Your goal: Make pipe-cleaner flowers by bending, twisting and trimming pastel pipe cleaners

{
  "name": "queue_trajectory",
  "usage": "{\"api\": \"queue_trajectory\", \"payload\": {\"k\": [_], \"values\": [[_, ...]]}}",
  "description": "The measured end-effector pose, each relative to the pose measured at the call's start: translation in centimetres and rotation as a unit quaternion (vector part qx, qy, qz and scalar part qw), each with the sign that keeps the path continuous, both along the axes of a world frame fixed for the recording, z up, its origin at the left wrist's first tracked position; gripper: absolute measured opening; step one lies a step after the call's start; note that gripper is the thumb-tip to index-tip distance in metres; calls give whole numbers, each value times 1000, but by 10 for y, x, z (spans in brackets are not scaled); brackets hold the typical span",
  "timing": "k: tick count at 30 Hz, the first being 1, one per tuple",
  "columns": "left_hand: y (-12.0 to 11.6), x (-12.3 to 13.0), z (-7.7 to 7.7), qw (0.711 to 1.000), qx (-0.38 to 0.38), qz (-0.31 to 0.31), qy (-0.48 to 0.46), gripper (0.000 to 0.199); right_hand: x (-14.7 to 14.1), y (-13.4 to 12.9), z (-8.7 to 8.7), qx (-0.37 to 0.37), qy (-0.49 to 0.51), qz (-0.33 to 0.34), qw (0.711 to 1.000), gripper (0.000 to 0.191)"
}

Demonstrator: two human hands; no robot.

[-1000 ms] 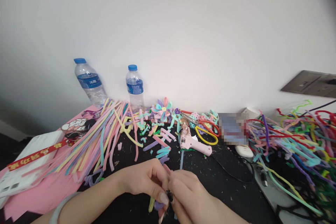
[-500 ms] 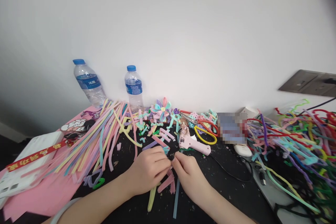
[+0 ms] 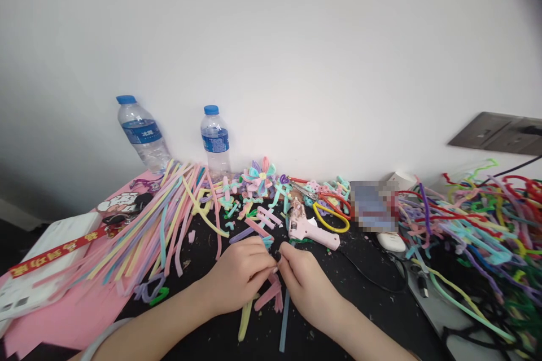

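My left hand (image 3: 245,273) is closed in a pinch, its fingertips meeting those of my right hand (image 3: 307,282) over the black tabletop. Whatever they pinch is too small and too covered by the fingers to make out. Just below the fingertips lie short pink pipe cleaner pieces (image 3: 271,296). A yellow pipe cleaner piece (image 3: 244,321) shows beneath my left hand, and a thin blue strip (image 3: 284,324) sticks out beside my right. Behind the hands are a pink glue gun (image 3: 313,231) and more cut pipe cleaner pieces (image 3: 260,225).
Long pastel pipe cleaners (image 3: 139,225) fan out at left, near two water bottles (image 3: 144,132). A pipe cleaner flower (image 3: 260,176) stands at the back. Yellow-handled scissors (image 3: 332,219), a white mouse-like object (image 3: 391,241), a black cable (image 3: 372,284) and tangled pipe cleaners (image 3: 486,237) lie right.
My right hand has shifted very slightly, its thumb and fingers turning a little at the pinch. My left hand and the things on the table look the same.
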State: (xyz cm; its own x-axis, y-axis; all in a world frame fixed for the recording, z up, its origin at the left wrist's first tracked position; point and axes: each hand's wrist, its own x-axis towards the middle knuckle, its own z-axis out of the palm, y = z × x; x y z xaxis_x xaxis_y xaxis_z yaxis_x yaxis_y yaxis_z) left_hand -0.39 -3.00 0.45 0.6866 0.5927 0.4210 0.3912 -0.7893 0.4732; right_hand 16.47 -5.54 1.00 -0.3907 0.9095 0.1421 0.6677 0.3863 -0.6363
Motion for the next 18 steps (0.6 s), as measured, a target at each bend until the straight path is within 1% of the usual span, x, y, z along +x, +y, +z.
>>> {"api": "queue_trajectory", "payload": {"k": [2,5,7,9,11,12,15,16,17,18], "values": [[0,0,2,999,-35,-3,-11,27,1,0,2,8,7,17,1000,24],[2,0,6,992,-121,-8,-34,25,2,0,6,13,26,36,999,23],[4,0,9,980,-191,-13,-58,24,2,-1,9,7,42,49,998,23],[6,-1,10,958,-271,-21,-86,21,2,-2,13,-5,59,60,996,23],[8,-3,9,925,-362,-38,-112,21,2,-3,18,-16,73,68,995,25],[9,-4,8,902,-412,-49,-124,22,2,-4,20,-21,80,73,994,25],[9,-6,5,816,-547,-100,-158,27,1,-8,25,-34,90,92,991,25],[9,-6,4,791,-577,-116,-168,27,1,-9,26,-36,92,95,991,25],[9,-6,4,772,-598,-128,-175,28,0,-10,26,-41,94,96,990,25],[8,-5,3,763,-606,-130,-182,27,0,-10,26,-49,98,94,990,25]]}}
